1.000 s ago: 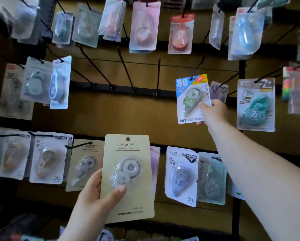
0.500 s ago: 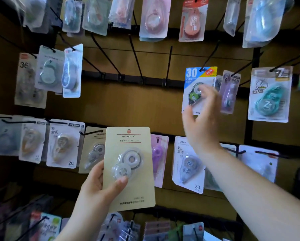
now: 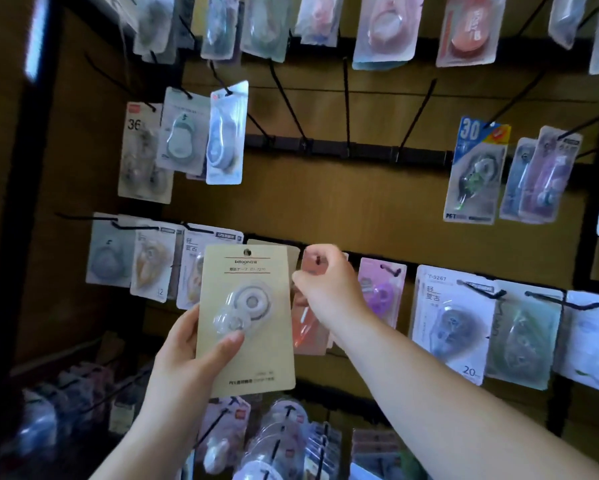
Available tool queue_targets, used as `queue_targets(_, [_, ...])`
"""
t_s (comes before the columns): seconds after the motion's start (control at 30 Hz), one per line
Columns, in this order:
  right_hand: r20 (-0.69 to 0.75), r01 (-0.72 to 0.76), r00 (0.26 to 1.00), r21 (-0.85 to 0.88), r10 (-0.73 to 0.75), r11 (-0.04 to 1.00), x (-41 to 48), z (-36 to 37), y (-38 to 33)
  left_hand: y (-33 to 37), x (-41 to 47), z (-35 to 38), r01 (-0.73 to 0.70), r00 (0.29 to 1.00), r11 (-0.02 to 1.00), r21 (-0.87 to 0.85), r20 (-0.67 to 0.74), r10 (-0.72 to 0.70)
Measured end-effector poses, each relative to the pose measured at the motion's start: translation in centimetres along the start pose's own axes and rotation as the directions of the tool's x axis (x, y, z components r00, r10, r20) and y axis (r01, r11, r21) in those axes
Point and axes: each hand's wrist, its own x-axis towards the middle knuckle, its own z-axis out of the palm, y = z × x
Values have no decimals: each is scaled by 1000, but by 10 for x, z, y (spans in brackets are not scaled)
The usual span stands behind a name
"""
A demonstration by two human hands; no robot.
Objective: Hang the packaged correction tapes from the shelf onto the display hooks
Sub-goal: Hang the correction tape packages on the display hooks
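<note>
One beige tape card (image 3: 256, 355) pinched in left hand (image 3: 183, 355), right hand (image 3: 326, 289) curled beside, hold unclear.

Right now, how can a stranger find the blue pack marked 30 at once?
Follow the middle black rail to the right, past the bare hooks. There hangs the blue pack, left of a purple pack. Only it shows a large white 30 on a blue top.

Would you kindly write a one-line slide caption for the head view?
Left hand holds a beige correction tape card; right hand, fingers curled, reaches beside it.
</note>
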Motion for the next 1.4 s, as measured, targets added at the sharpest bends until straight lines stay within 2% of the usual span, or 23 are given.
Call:
queue_targets(0.13, [-142, 175, 972, -92, -187, 980, -1, 19, 4, 1, 9, -15, -3, 999, 1000, -12, -34, 2])
queue_targets(0.3, [-117, 370, 918, -85, -378, 925, -22, 45, 20, -3, 13, -29, -13, 1000, 1000, 8, -3, 13])
queue_targets(0.33, [-92, 347, 933, -41, -349, 937, -23, 48, 23, -4, 13, -31, -10, 1000, 1000, 10, 3, 10])
queue_targets(0.4, [18, 161, 986, 91, -163, 983, -24, 51, 23, -4, 14, -33, -7, 1000, 1000, 3, 9, 7])
queue_targets(0.47, [133, -18, 991, 155, -3, 988, -20, 50, 23, -4, 16, -33, -2, 1000, 1000, 5, 18, 1])
queue_targets(0.5, [143, -37, 990, 163, 14, 986, -17, 49, 24, -4, 18, -32, 0, 1000, 1000, 7, 19, 0])
queue_targets(0.7, [102, -60, 994, 144, 46, 988, -4, 45, 28, -2, 31, -19, -38, 999, 994, 102, 3, 38])
queue_targets(1.0, [28, -19, 999, 47, 18, 999, -1, 42, 34, -13, 30, -13, -16, 999, 958, 285, -37, 27])
queue_targets(1.2, [2, 8, 1000, 24, -8, 1000, -7, 39, 37, -25, 23, -14, 20, 999, 946, 323, -52, -4])
queue_targets(1.4, [-12, -22, 1000, -34, 22, 999, 3, 40, 38, -39, 26, -14, 16, 1000, 940, 340, 10, -21])
